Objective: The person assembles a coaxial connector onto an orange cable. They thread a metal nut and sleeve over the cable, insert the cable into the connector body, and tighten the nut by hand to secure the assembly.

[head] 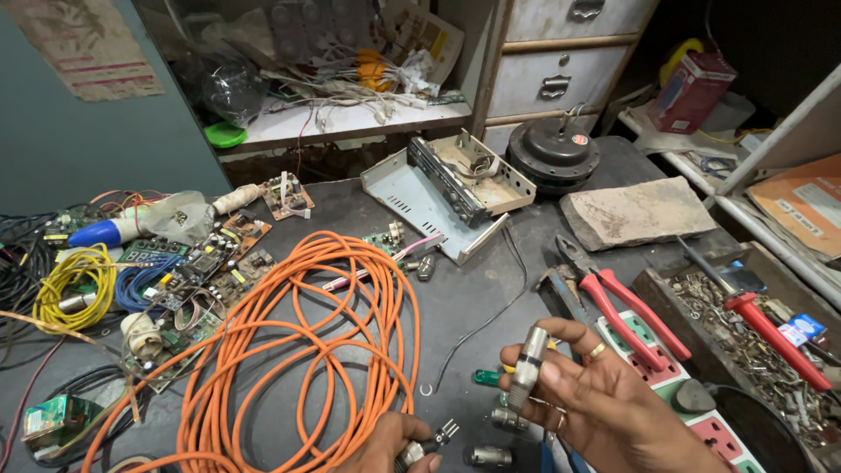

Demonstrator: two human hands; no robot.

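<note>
My right hand (596, 398) is raised over the dark bench at the lower right and holds a silver cylindrical connector shell (528, 366) between thumb and fingers. My left hand (390, 442) sits at the bottom edge, gripping the end of the orange cable (307, 342) where a small metal plug insert (435, 435) with pins sticks out. The orange cable lies in a large loose coil across the middle of the bench. Two more small silver connector parts (491, 454) rest on the bench between my hands.
Red-handled pliers (626, 307) and a white power strip (701, 412) lie right of my hand. A tray of metal scraps holds a red screwdriver (762, 320). Circuit boards (201, 271), a yellow wire coil (74, 285), an open metal chassis (447, 188) and a stone slab (635, 210) crowd the bench.
</note>
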